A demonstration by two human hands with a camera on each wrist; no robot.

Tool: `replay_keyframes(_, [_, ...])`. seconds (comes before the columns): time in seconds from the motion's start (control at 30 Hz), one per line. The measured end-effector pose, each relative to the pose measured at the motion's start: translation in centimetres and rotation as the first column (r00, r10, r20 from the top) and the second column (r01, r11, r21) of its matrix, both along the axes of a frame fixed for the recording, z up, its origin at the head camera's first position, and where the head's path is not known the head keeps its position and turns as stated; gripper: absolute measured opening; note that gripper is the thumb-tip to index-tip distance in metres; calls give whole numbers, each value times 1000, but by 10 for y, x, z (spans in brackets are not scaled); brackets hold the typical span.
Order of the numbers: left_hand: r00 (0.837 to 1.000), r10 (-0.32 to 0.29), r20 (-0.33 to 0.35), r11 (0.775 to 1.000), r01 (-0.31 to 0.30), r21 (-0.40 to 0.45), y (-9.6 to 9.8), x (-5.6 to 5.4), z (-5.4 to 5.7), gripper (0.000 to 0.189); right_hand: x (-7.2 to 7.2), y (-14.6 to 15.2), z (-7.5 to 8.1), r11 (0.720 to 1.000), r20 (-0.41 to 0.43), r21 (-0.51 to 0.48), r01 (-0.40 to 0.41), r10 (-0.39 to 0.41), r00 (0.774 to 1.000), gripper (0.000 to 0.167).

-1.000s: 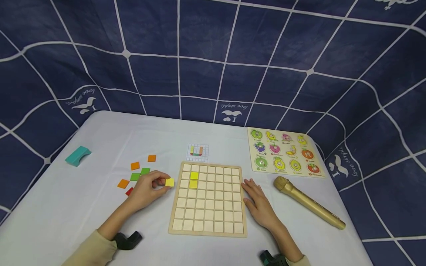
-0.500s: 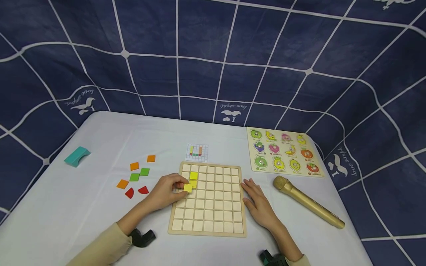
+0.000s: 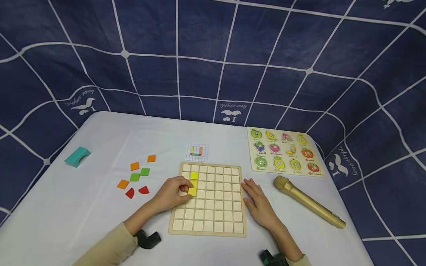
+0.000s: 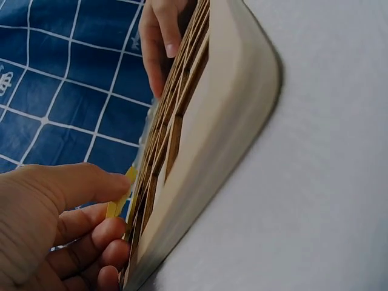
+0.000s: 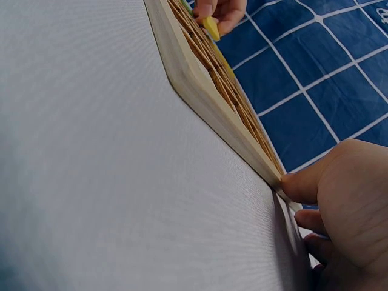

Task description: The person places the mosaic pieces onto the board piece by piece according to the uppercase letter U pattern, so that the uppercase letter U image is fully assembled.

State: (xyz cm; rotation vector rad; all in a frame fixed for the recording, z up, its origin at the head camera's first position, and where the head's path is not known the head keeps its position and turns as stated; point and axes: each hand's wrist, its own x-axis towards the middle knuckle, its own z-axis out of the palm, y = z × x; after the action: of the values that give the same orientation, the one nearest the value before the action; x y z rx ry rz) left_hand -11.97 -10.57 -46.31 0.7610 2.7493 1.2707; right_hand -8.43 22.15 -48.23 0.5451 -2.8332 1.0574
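My left hand [image 3: 173, 194] pinches a yellow square tile [image 3: 192, 192] between thumb and fingers, close over the wooden grid board [image 3: 214, 214]. In the left wrist view the same yellow tile [image 4: 121, 193] stands tilted at the fingertips, beside the board's grooves. Directly above it in the head view, a yellow tile [image 3: 193, 176] lies in a cell of the board's second column; another below that is partly covered by the fingers. My right hand [image 3: 261, 205] rests at the board's right edge with fingers extended, and in the right wrist view its thumb touches the rim [image 5: 242, 153].
Left of the board lie orange tiles [image 3: 123, 184], green tiles [image 3: 134, 177] and red quarter-round tiles [image 3: 144, 190]. A pattern card [image 3: 203, 157] sits behind the board. A teal arch block [image 3: 77, 156] is far left; a fruit puzzle [image 3: 284, 168] and gold microphone [image 3: 309, 202] are at right.
My left hand has carried the yellow tile rightward from beside the board to the second column, under the other yellow tiles. The right hand has stayed at the board's edge.
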Motion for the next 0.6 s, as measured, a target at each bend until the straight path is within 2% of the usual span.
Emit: replay_keyframes(0.6, [998,19,-61,995,-25,-98,4,0,-1,23,1,-1,1,1000,6,-16,2,-2,1000,47])
